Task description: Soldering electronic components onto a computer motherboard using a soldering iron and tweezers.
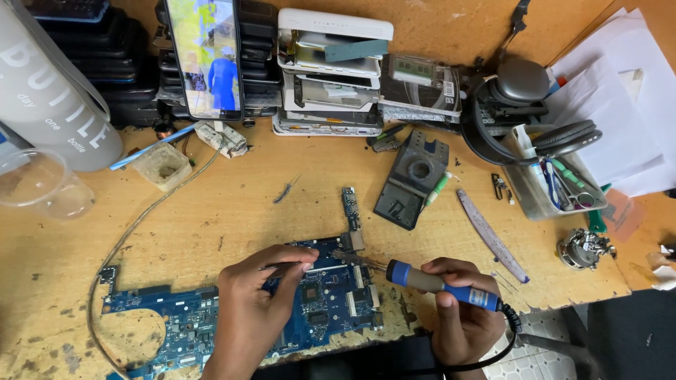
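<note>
Blue motherboard (310, 302) on my scuffed wooden bench (232, 204), both hands busy on it.

My right hand (461, 309) is clenched round the soldering iron (436, 283) with its blue and grey handle, tip angled left onto the board's upper edge, cord trailing off the desk edge. My left hand (257, 302) pinches thin tweezers (282, 266) between thumb and fingers, the tips pointing right toward the iron's tip, just above the chips. Behind sits a small blue board strip (350, 208), a black iron stand (412, 181), a phone (205, 56) propped upright with its screen on, and a grey bottle (49, 98) at far left.
</note>
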